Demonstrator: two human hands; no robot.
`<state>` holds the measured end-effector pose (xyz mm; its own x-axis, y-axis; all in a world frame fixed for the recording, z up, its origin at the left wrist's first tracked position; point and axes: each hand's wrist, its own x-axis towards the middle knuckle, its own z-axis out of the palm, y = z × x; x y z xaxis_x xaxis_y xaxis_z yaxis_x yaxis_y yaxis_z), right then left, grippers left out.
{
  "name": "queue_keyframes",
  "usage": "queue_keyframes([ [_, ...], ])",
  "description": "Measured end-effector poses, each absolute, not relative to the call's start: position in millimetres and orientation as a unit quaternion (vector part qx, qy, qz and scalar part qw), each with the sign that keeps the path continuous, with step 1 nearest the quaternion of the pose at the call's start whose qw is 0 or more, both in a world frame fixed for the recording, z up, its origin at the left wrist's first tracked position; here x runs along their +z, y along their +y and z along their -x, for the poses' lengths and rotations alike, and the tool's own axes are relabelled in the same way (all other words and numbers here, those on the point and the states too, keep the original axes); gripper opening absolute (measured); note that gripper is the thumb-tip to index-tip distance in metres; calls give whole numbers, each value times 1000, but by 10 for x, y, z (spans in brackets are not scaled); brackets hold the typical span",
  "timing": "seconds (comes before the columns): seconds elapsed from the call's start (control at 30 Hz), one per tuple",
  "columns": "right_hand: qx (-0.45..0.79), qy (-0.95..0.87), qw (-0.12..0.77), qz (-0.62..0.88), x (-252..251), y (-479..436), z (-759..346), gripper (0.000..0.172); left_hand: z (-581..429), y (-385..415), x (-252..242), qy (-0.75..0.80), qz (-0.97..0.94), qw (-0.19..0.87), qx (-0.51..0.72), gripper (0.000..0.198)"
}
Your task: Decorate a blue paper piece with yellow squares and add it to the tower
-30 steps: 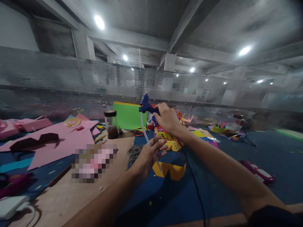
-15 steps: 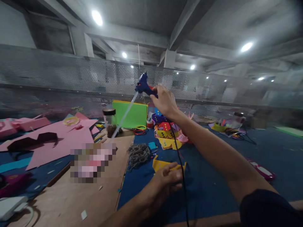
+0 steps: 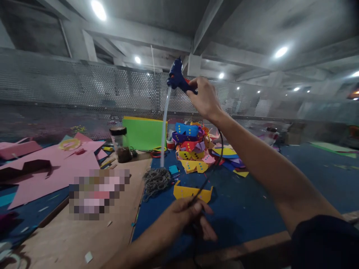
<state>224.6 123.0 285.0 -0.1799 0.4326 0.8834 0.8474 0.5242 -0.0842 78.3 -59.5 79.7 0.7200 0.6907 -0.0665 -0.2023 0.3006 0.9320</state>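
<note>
Raised at the upper middle, my right hand [image 3: 206, 96] grips the handle of a dark blue glue gun [image 3: 177, 76]. A long clear glue stick [image 3: 165, 125] hangs down from the gun. The black cord [image 3: 218, 160] runs from beneath my right hand to my left hand [image 3: 193, 213], which pinches it low over the table, the other fingers spread. Just beyond my left hand lies a yellow paper piece [image 3: 192, 193] with upturned ends. Farther back is a pile of colourful dotted paper shapes [image 3: 190, 145].
Grey string [image 3: 156, 182] lies beside a brown board [image 3: 112, 231]. A jar [image 3: 120, 145] and green sheets [image 3: 144, 133] stand behind. Pink paper [image 3: 64, 164] covers the left, near a pixelated patch. A perforated metal screen [image 3: 126, 87] crosses the back.
My right hand has lifted the glue gun, and the glue stick now hangs more steeply. My left hand has closed on the cord. The view has shifted slightly to the right.
</note>
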Motion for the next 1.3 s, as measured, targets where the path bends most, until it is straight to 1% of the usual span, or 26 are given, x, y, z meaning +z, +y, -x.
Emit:
queue_keyframes([
  [0.13, -203, -727, 496, 428, 2864, 1196, -2391, 20, -671, -406, 1131, 252, -466, 740, 413, 24],
  [0.23, -175, -728, 503, 432, 2837, 1185, -2438, 20, -647, -237, 1319, 264, -440, 688, 513, 20],
  [0.37, -139, -730, 496, 450, 2717, 1184, -2459, 20, -641, -15, 1472, 270, -348, 651, 618, 25],
  [0.5, -129, -720, 482, 482, 2535, 1148, -2440, 20, -616, 187, 1524, 233, -322, 621, 676, 29],
  [0.6, -108, -718, 460, 511, 2375, 1102, -2381, 22, -626, 348, 1546, 206, -291, 622, 697, 28],
  [0.63, -98, -718, 452, 520, 2316, 1086, -2351, 23, -640, 402, 1554, 221, -261, 617, 709, 29],
  [0.83, -71, -727, 435, 526, 1939, 953, -2113, 25, -757, 620, 1562, 244, -233, 647, 684, 39],
  [1.0, -77, -747, 413, 515, 1725, 807, -1944, 24, -775, 625, 1523, 223, -248, 676, 657, 26],
  [1.17, -102, -762, 380, 514, 1608, 720, -1828, 22, -760, 583, 1502, 208, -275, 694, 632, 26],
  [1.3, -116, -775, 359, 507, 1537, 662, -1747, 22, -771, 561, 1484, 193, -284, 687, 641, 21],
])
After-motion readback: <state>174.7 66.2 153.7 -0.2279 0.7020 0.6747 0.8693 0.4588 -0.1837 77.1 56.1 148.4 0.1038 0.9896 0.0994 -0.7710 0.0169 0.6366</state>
